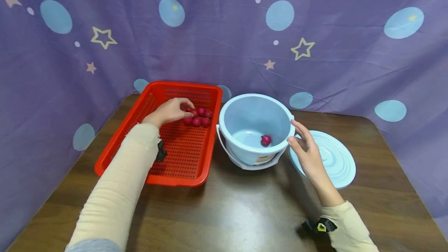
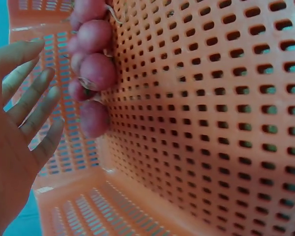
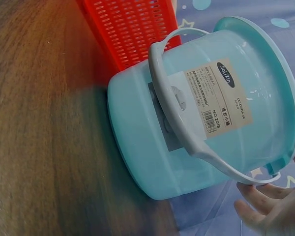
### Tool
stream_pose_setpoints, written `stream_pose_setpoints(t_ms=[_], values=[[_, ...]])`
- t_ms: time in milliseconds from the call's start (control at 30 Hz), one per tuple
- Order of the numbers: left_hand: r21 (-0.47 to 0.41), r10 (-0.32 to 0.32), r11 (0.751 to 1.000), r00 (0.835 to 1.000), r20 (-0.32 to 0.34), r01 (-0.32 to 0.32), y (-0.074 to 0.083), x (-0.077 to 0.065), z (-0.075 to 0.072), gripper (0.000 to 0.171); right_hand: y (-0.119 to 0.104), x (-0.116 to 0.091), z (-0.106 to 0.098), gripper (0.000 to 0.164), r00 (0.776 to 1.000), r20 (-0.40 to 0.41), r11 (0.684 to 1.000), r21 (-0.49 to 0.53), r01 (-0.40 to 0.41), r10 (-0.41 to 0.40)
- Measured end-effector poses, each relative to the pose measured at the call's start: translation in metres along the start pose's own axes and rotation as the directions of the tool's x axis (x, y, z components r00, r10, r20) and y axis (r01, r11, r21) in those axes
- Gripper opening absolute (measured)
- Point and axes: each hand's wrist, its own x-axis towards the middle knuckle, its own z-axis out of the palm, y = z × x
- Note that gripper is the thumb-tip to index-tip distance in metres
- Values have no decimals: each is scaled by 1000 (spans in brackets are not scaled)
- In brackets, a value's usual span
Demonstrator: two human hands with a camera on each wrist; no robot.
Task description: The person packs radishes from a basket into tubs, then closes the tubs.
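Observation:
Inside a red plastic basket (image 1: pixel 175 180), my left hand (image 1: pixel 171 111) reaches over several small red radishes (image 1: pixel 196 121) bunched at the far right. In the left wrist view its fingers are spread, beside the radishes (image 2: pixel 97 71) with nothing held. My right hand (image 1: pixel 308 153) touches the right rim of a light blue bucket (image 1: pixel 241 149) with thumb and fingertips, close to where the handle joins. The right wrist view has the fingers (image 3: pixel 260 199) at that handle end. One radish (image 1: pixel 266 140) lies on the bucket's floor.
A round light blue lid (image 1: pixel 336 158) lies on the wooden table (image 1: pixel 224 213) to the right of the bucket, partly behind my right hand. The bucket's handle (image 3: pixel 174 115) hangs down over its labelled front. A purple patterned curtain (image 1: pixel 224 30) hangs right behind the table.

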Motion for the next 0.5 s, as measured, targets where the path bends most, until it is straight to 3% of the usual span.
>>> stream_pose_setpoints(t_ms=[300, 500], values=[[-72, -47, 996, 997, 58, 52, -18, 2, 4, 30, 0, 0, 1, 50, 1000, 1, 1000, 17, -3, 3], [-50, -51, 997, 996, 76, 55, -29, 1, 11, 33, 1, 0, 0, 50, 1000, 3, 1000, 12, -11, 11]])
